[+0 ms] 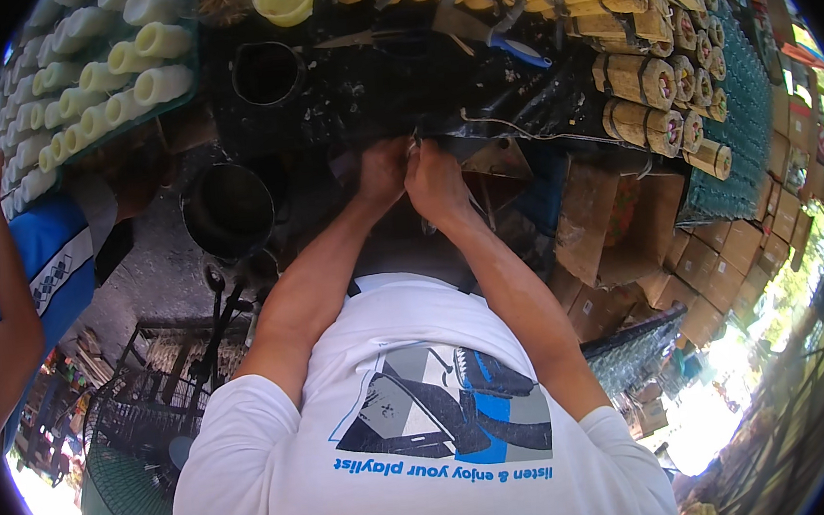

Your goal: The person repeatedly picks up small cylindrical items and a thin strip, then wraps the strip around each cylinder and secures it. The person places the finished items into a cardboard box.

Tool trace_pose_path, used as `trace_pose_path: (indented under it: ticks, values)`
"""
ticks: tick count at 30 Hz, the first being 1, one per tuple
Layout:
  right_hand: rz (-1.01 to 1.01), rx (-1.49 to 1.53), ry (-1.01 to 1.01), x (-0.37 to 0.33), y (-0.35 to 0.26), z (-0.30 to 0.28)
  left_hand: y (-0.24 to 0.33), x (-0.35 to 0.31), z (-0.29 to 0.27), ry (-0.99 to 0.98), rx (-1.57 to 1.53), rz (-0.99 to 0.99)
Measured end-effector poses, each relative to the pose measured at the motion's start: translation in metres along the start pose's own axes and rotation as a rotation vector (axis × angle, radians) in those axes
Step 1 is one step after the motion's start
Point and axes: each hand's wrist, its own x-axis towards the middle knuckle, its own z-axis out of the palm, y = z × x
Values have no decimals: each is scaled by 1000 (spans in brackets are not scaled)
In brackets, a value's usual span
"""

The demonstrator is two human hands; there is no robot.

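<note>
Both my hands meet at the near edge of a black-covered table [370, 91]. My left hand [386, 170] is closed, its fingers close against those of my right hand [433, 180]. My right hand is also closed, fingers pinched together. A small, thin piece shows between the fingertips, too small to make out. A pale string [528, 133] runs along the table edge to the right of my hands. Farther back lie a blue-handled tool [520, 51] and a pointed metal blade [347, 41]. A round black pot [266, 72] stands on the table to the left.
Tied bamboo-like bundles [635, 82] are stacked at the right, above an open cardboard box [613, 222]. White hollow cylinders [103, 77] fill a green tray at the left. A yellow tub [283, 0] stands far back. A dark bucket [227, 211], a fan [143, 463] and a person in blue [49, 252] are left.
</note>
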Motion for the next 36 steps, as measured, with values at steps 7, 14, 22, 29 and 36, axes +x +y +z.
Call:
trace_pose_path:
  ticks: [7, 14, 22, 29, 36]
  values:
    - [-4, 6, 31, -1, 2, 5, 3, 2, -4, -31, 20, 10]
    - [-59, -56, 28, 1, 8, 7, 5, 3, -4, -20, 33, 20]
    - [-106, -119, 43, -6, 22, 17, 2, 3, -4, -28, 58, 41]
    - [-39, -96, -17, -4, 15, 13, 5, -4, -6, -25, 46, -16]
    - [-64, -124, -25, -1, 12, 7, 10, -2, -7, -7, 41, -26]
